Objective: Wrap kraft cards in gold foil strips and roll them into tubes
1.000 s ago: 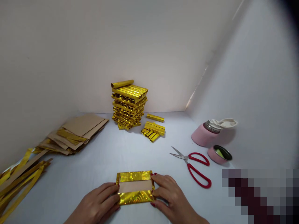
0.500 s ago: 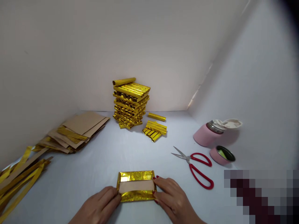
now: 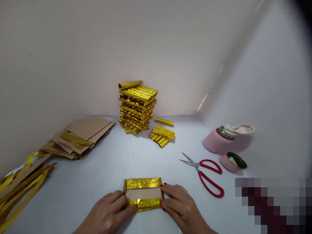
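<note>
A folded sheet of gold foil paper (image 3: 143, 194) lies on the table in front of me, with a plain brown strip along its middle between two shiny gold flaps. My left hand (image 3: 109, 208) grips its left end, with the thumb pressed on the near gold flap. At the other end, my right hand (image 3: 181, 204) pinches the right edge, red nails showing at the fingertips. Nearest to my right hand lies a pair of scissors (image 3: 198, 165) with red handles, blades apart. Parts of the sheet's edges are hidden under my fingers.
A tall crisscross stack of gold paper tubes (image 3: 137, 107) stands at the back, a smaller pile (image 3: 162, 135) beside it. Brown and gold sheets (image 3: 89, 128) and gold strips (image 3: 31, 185) lie left. At right stand a pink bottle (image 3: 215, 140) and a pink cup (image 3: 231, 162).
My left hand has moved slightly right and its thumb has come onto the near gold flap. My right hand stays at the right edge. The whole view has shifted a little.
</note>
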{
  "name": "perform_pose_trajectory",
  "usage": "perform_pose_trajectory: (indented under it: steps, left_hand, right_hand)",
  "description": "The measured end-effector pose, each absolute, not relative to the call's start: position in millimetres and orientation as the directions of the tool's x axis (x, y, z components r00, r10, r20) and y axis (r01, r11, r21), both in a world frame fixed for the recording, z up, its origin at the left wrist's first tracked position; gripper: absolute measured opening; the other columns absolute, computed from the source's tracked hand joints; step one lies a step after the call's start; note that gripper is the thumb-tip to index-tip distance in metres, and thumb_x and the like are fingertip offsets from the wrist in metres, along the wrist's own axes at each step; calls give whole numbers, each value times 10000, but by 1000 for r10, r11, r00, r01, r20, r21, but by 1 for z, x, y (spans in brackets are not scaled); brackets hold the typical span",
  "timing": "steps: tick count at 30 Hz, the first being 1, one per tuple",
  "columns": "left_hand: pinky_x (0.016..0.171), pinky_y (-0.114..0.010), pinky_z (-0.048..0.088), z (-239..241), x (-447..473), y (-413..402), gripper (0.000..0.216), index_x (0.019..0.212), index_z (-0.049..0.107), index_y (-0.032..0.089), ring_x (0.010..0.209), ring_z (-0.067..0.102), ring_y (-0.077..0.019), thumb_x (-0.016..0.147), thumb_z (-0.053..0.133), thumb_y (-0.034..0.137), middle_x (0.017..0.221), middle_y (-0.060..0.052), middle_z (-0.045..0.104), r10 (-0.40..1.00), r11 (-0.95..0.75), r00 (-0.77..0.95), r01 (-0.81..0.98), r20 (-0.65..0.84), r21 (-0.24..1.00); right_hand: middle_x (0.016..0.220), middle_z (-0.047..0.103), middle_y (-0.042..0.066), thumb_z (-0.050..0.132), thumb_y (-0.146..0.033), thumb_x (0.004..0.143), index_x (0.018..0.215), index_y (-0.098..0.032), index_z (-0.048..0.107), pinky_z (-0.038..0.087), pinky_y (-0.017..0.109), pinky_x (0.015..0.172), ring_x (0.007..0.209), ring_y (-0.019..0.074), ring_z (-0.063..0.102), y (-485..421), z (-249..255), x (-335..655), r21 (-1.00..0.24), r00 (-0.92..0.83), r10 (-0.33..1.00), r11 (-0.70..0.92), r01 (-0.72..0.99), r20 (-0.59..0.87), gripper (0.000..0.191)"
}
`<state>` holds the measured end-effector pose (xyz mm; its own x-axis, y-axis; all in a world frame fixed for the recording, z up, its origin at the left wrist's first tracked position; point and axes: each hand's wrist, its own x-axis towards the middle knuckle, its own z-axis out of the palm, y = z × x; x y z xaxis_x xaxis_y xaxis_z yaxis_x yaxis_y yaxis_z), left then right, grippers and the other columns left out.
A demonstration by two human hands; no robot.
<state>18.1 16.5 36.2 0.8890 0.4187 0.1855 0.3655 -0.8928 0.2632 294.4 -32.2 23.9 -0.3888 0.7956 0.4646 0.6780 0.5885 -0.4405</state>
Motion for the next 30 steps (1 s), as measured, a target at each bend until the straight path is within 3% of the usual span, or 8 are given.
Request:
perform_pose_trajectory:
  steps: [4,7,18,24,30]
  left_hand:
    - [668,-296,536,28,14,14,300,1136,560,184,742,603,-197,1019,285,211,856,-63,646,490,-859,811,386,319,336]
    - [660,-239,524,22,12,12,206,1024,592,207,724,606,-161,1001,388,207,820,-31,634,556,-821,743,420,374,386]
    - [719,-324,539,22,7,15,275,1054,554,163,835,593,-219,984,290,131,967,-103,633,483,-840,840,363,249,403]
    - [726,-283,546,23,4,14,286,1154,549,167,813,628,-191,1010,302,159,923,-77,667,508,-845,783,372,359,384]
    - [685,-273,549,28,2,11,285,1191,510,183,803,647,-183,998,303,154,931,-74,668,563,-779,767,368,308,507]
  right_hand:
    - [1073,678,89,538,-159,905,931,-223,682,514,351,797,955,213,632,-33,22,295,-480,-377,815,569,668,440,160]
    - [1059,681,85,540,-145,900,943,-220,670,508,343,802,957,207,633,-33,23,296,-488,-387,820,564,666,421,157]
    - [1067,676,83,507,-150,912,906,-217,628,491,334,846,980,197,629,-32,24,297,-479,-397,838,541,691,374,139]
    - [1049,688,67,511,-170,908,874,-228,639,515,324,825,958,197,643,-32,23,297,-483,-373,851,519,705,370,144]
    - [1042,688,66,500,-163,906,852,-234,645,525,328,828,963,207,645,-32,22,297,-497,-352,861,501,709,366,170]
